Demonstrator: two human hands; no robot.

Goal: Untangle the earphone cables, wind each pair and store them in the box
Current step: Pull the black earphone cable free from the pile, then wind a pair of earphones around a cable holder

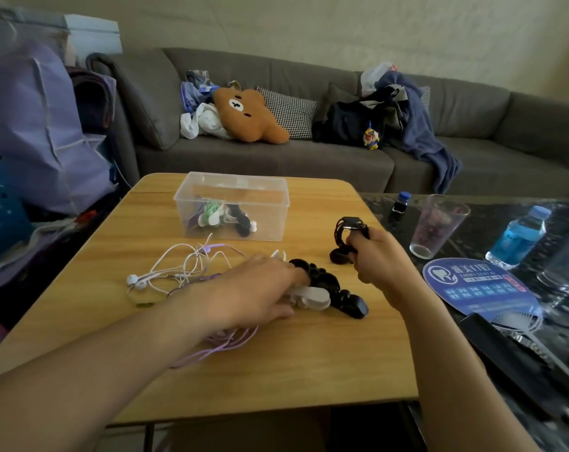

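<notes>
The right hand point(372, 256) grips a wound black coil point(348, 231), likely bound for the box point(234, 207) at its ten o'clock. The left hand point(260, 288), fingers relaxed, reaches the clips point(325, 288). A white tangle point(185, 265) lies at nine.

A clear plastic box point(232, 205) stands open in the upper middle of the frame, holding wound earphones in green, white and black. Below it, left of centre, white and purple earphone cables point(192, 265) lie tangled and loose. A black wound pair point(346, 234) sits right of centre, held upright.
</notes>
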